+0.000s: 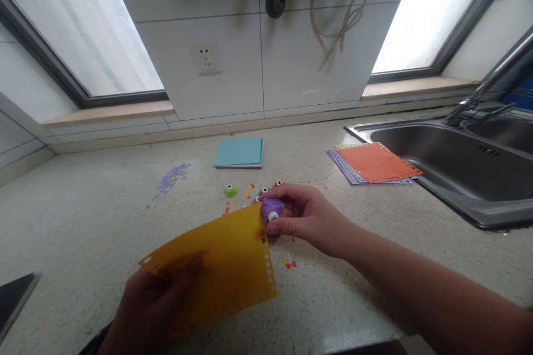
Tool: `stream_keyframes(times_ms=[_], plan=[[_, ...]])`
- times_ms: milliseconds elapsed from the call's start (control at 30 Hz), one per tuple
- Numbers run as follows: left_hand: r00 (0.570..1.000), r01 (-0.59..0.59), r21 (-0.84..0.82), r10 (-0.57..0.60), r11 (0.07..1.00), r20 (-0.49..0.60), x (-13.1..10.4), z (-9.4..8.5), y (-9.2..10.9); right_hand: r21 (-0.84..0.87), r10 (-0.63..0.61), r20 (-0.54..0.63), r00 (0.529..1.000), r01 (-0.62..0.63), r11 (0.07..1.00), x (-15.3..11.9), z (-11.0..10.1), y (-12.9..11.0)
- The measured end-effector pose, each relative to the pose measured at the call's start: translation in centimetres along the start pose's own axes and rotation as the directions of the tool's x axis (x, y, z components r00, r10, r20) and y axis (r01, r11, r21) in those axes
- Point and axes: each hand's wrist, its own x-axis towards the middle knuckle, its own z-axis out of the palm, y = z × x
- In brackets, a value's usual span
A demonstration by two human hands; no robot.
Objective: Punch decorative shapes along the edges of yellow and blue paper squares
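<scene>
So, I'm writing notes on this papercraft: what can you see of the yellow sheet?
The yellow sheet looks like thin, flexible paper or card. Small shaped holes, some hearts, line its right edge; more run along the near edge and at the left corner, while most of the far edge looks uncut. It bows slightly, raised over the speckled counter. The left hand grips its left side, thumb on top, and the purple punch in the right hand sits at its far right corner.
</scene>
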Motion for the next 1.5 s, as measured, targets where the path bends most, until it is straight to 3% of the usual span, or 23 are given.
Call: stream_keyframes(times_ms=[300,633,767,967,1200,1500], plan=[[0.998,-0.057,0.045,0.057,0.997,0.003,0.1,0.1,0.3,-0.047,0.062,0.016,0.998,-0.061,0.997,0.1,-0.1,0.1],[0.999,0.047,-0.033,-0.046,0.998,0.013,-0.8,1.0,1.8,-0.267,0.137,0.076,0.988,-0.112,0.957,0.1,-1.0,0.3],[0.997,0.070,-0.079,-0.067,0.994,0.039,-1.2,1.6,2.6,-0.215,0.144,0.075,0.987,-0.125,0.969,0.1,-1.1,0.2],[0.989,0.134,-0.102,-0.126,0.986,0.083,-0.7,1.1,2.5,-0.131,0.147,0.070,0.987,-0.137,0.982,0.2,-0.9,0.8],[0.988,0.146,-0.139,-0.138,0.980,0.066,-0.8,1.4,3.0,-0.188,0.166,0.093,0.982,-0.146,0.971,0.3,-0.8,0.4],[0.970,0.198,-0.153,-0.172,0.968,0.170,-0.1,0.6,2.5,-0.148,0.225,0.037,0.974,-0.217,0.965,0.4,-0.4,0.7]])
